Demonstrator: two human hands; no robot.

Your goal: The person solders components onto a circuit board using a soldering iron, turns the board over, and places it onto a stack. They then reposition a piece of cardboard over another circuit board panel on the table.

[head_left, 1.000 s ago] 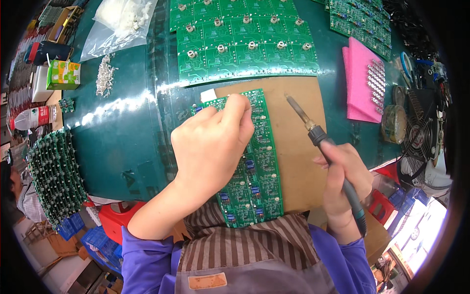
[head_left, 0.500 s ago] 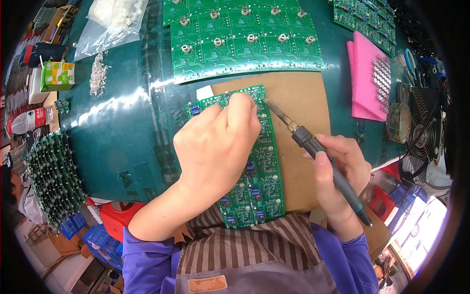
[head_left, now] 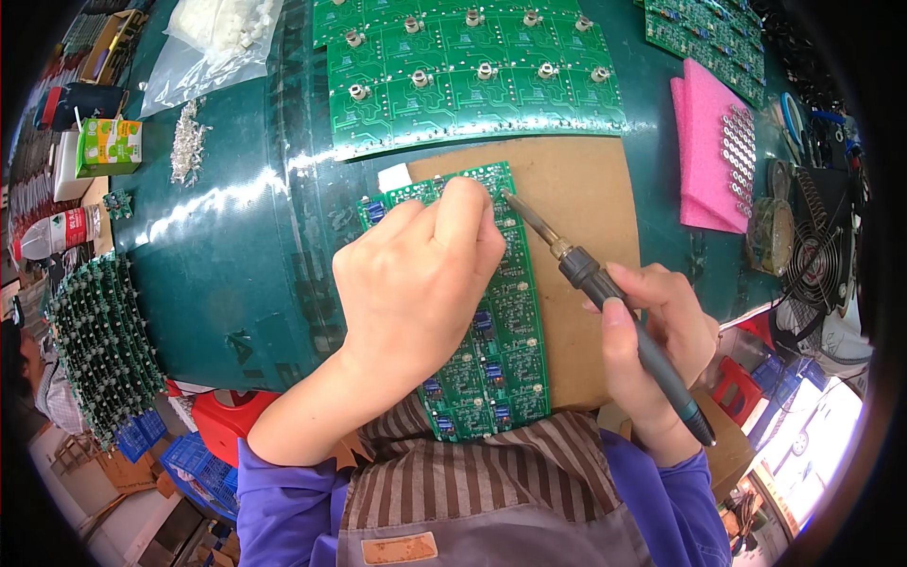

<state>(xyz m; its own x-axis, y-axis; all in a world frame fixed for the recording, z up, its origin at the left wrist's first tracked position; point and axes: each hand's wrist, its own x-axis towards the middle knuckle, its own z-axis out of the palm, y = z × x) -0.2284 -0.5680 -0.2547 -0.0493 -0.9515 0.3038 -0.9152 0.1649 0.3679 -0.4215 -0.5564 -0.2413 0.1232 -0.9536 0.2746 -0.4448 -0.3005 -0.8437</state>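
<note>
A green circuit board panel [head_left: 525, 321] with blue parts lies partly on a brown cardboard sheet [head_left: 586, 350], its near end against my striped apron. Over its upper half is my left hand [head_left: 416, 274], closed, the fingers curled downward; whatever they pinch is hidden beneath the hand. My right hand [head_left: 657, 331] grips a soldering iron [head_left: 605, 288] by its dark handle. The iron's tip meets or hovers just over the board's upper right edge, close to my left fingers; contact is hard to tell.
Beyond the cardboard lies a large green board panel [head_left: 472, 99] with metal parts. Pink foam [head_left: 704, 161] holding small round metal pieces is at right, near a fan [head_left: 815, 265]. At left are stacked boards [head_left: 104, 345], a drink carton [head_left: 109, 146], loose metal pins [head_left: 189, 142] and a plastic bag [head_left: 213, 52].
The soldering iron has shifted slightly left and down, its tip now nearer the board. My left hand stays almost where it was.
</note>
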